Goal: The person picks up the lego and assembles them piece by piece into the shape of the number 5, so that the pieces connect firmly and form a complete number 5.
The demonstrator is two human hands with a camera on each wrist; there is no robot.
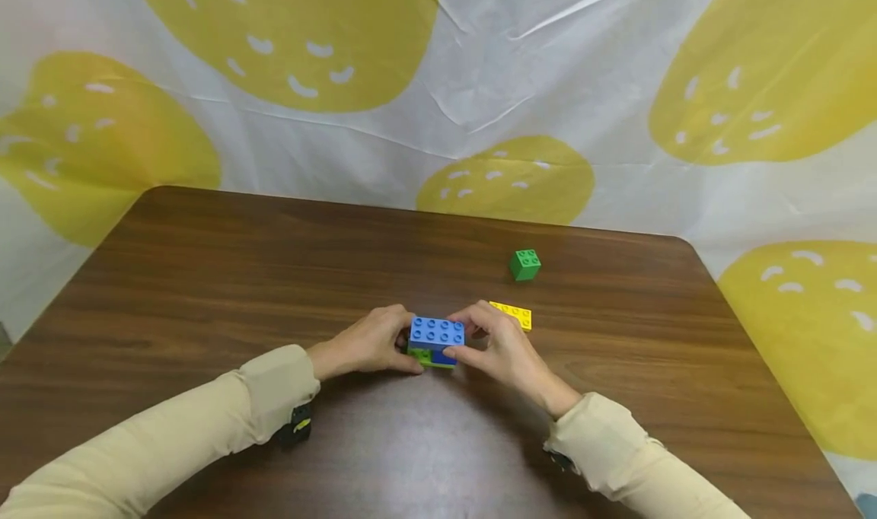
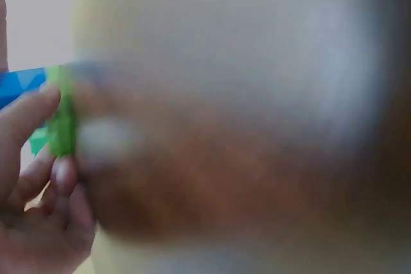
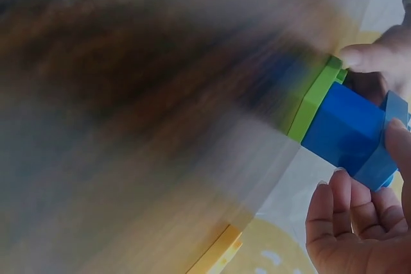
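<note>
The blue brick stack, blue over a green plate, sits on the table between my fingertips. My left hand and right hand pinch its opposite ends, fingers curled, steadying it. Just beyond my right fingers lies a yellow plate, and farther off a green brick.

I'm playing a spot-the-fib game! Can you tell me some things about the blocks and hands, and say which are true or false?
1. Both hands hold the blue plastic brick stack. True: left hand and right hand grip its ends.
2. The small green square brick sits on the stack. False: it stands alone on the brown wooden table.
3. The flat yellow plate lies beside the right hand. True.
4. The stack's top brick is red. False: blue.
</note>
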